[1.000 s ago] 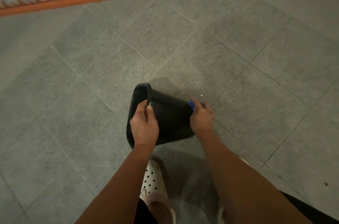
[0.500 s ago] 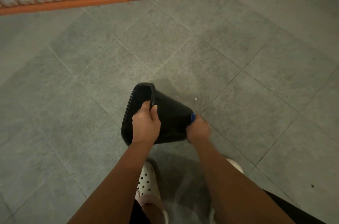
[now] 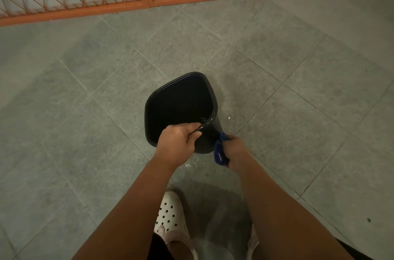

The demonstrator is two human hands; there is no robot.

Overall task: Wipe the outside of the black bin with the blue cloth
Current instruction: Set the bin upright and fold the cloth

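Observation:
The black bin [image 3: 210,138] stands nearly upright on the grey tiled floor, its dark mouth facing up toward me. My left hand [image 3: 178,142] grips the near rim, fingers curled over the edge. My right hand [image 3: 235,151] holds the bunched blue cloth [image 3: 220,151] against the bin's lower right outer wall. Most of the outer wall is hidden below the rim; only the near right side shows.
An orange metal grille gate [image 3: 147,2] runs along the far edge of the floor. My white perforated clog [image 3: 171,217] stands just behind the bin. Small pale specks [image 3: 229,117] lie on the tiles right of the bin.
The bin has been tipped from lying on its side with the mouth facing left to nearly upright. My left hand stayed on the rim; the cloth moved down the right wall.

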